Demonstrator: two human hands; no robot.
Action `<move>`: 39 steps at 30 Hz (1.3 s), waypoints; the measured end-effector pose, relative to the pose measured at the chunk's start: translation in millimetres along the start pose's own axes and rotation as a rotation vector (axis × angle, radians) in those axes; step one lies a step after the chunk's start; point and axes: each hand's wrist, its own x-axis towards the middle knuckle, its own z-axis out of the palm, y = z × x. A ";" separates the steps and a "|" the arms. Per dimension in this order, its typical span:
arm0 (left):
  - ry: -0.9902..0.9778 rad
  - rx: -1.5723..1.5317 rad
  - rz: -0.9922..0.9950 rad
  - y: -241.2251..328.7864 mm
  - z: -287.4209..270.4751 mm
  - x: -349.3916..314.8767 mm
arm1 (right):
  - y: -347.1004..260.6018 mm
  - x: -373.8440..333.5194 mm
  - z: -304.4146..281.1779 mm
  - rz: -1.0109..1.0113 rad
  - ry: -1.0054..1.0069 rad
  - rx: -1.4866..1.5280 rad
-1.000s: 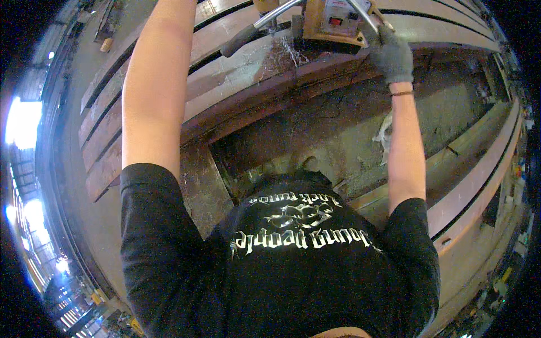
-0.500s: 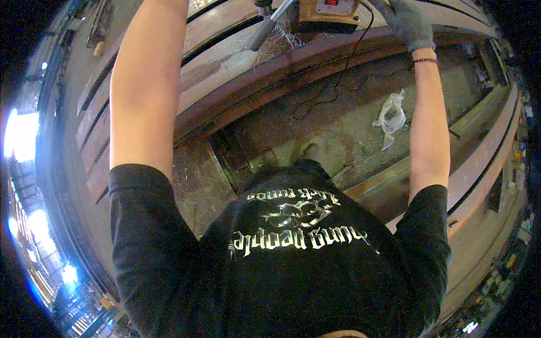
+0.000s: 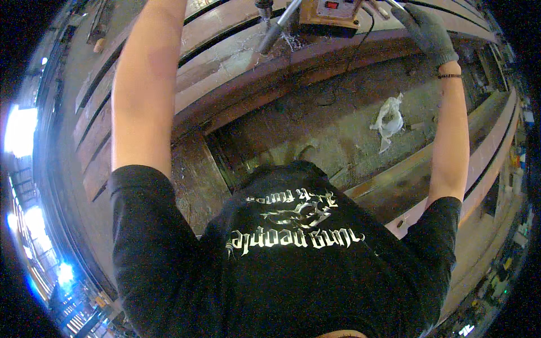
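Observation:
My right hand (image 3: 429,35), in a grey work glove, is at the upper right, its fingers closed around the end of a metal lever (image 3: 393,3) at the picture's top edge. Left of it stands an orange-brown drill body (image 3: 329,25) with a red switch. Beside that, a drill chuck (image 3: 264,7) points down over the steel beam (image 3: 225,70). Another lever with a dark grip (image 3: 271,39) slants down between chuck and body. My left forearm (image 3: 147,73) reaches up past the top edge; the hand itself is out of view.
Thin metal shavings (image 3: 292,42) lie near the chuck. A black cable (image 3: 363,39) hangs from the drill body over the beam's edge. A crumpled white plastic bag (image 3: 389,121) lies lower down, left of my right forearm. Slotted steel sections (image 3: 93,132) run along the left.
My right hand and forearm have moved right and slightly down. The dark-gripped lever has shifted a little to the right. My left arm is nearly unchanged.

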 end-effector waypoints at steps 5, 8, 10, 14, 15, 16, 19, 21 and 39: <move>0.464 -0.066 0.039 27.0 11.2 -70.3 | -5.3 17.5 -25.2 -0.093 0.083 -0.137; 0.596 -0.082 -0.091 59.0 84.6 -157.2 | 38.5 25.6 -2.9 -0.177 0.098 -0.130; 0.195 -0.345 -0.415 99.4 123.6 -180.3 | 50.3 35.9 -4.5 -0.189 0.065 -0.143; -0.320 -0.259 -0.640 119.4 187.8 -166.2 | 36.4 42.6 -19.4 -0.167 0.087 -0.232; -0.412 -0.198 -0.725 121.3 195.2 -160.2 | 18.8 45.0 -22.8 -0.145 0.020 -0.222; -0.352 -0.239 -0.616 124.3 223.7 -161.6 | 13.5 30.9 -37.2 -0.074 -0.053 -0.261; -0.327 -0.198 -0.554 106.2 264.1 -160.3 | 33.6 36.2 -21.3 -0.220 0.047 -0.192; -0.348 -0.165 -0.594 113.0 276.7 -154.7 | 43.2 34.6 -20.3 -0.227 0.077 -0.210; -0.565 1.141 0.139 192.3 -59.5 -10.9 | 22.8 44.8 -40.4 -0.203 -0.005 -0.285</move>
